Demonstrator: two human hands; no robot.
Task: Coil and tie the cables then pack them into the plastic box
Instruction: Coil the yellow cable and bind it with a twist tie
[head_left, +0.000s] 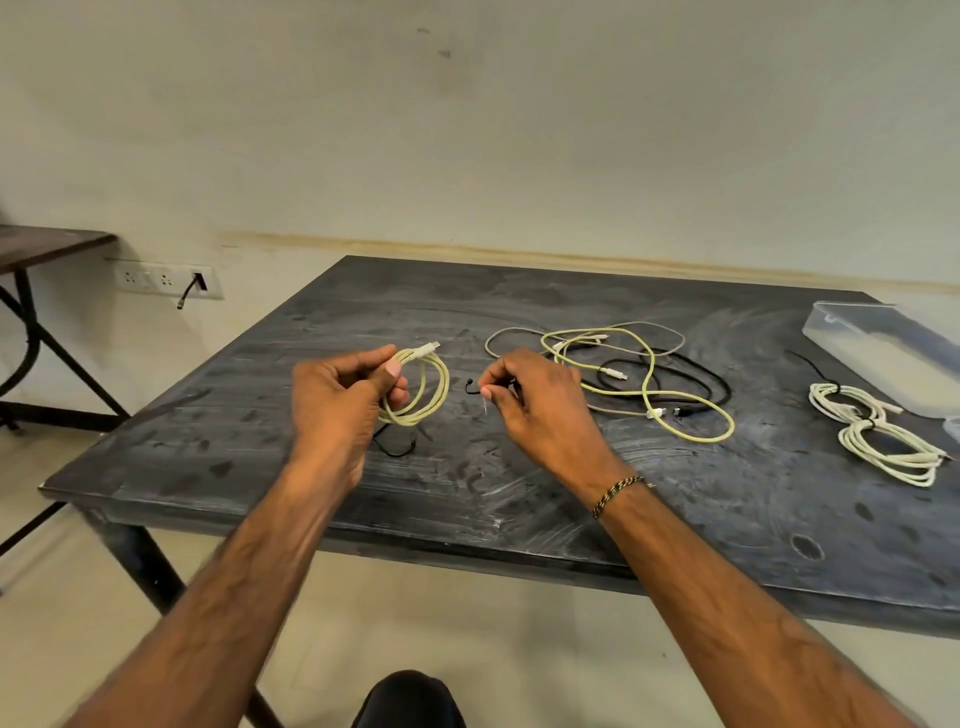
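Knee (410, 696): dark shape at btm edge, closest to cam.
Table (467, 499): my work surface.
Plastic box (883, 353): far right, nothing packed yet afaict.
Tied cables (883, 436): 2 white coils beside box, parked for packing.
Loose cables (644, 379): tangle behind right hand, not yet coiled.
Left hand (337, 400): fingers curled round yellow coil (421, 389) so loops don't spring.
Right hand (524, 395): pinching black tie (470, 387), prob to wrap coil.

No readable text, label, brand, number or sign showed anywhere in the head view. The cables, the clear box, the table and the wall socket plate all looked unmarked at that sharpness.
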